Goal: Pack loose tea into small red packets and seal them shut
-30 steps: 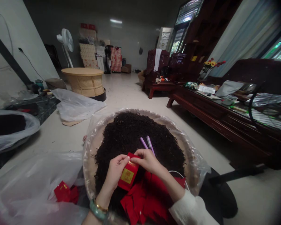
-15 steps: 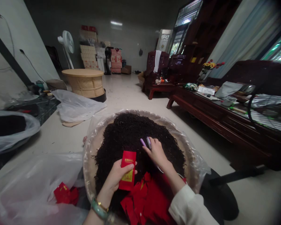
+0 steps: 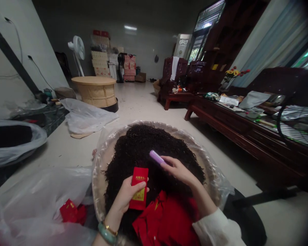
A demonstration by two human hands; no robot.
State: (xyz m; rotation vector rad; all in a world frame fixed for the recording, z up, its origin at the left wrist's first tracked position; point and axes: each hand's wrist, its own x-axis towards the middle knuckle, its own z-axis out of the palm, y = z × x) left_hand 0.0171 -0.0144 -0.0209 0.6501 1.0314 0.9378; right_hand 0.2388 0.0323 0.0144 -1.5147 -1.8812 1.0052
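Before you, tea leaves [image 3: 146,141] lie in a basket [image 3: 105,159], packets [image 3: 176,220] piled at your near side; a plastic bag [image 3: 33,191] lies left, a coffee table [image 3: 231,123] right, a pedestal fan [image 3: 78,48] beyond, leftward.

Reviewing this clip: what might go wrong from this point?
1. The purple tool in the right hand is over the dark heap; if it slips, it may drop in.
2. The left hand's thumb lies across the red packet's front; pressing hard might crease it.
3. The pale sleeve appears close to the loose red pile and could drag pieces along.
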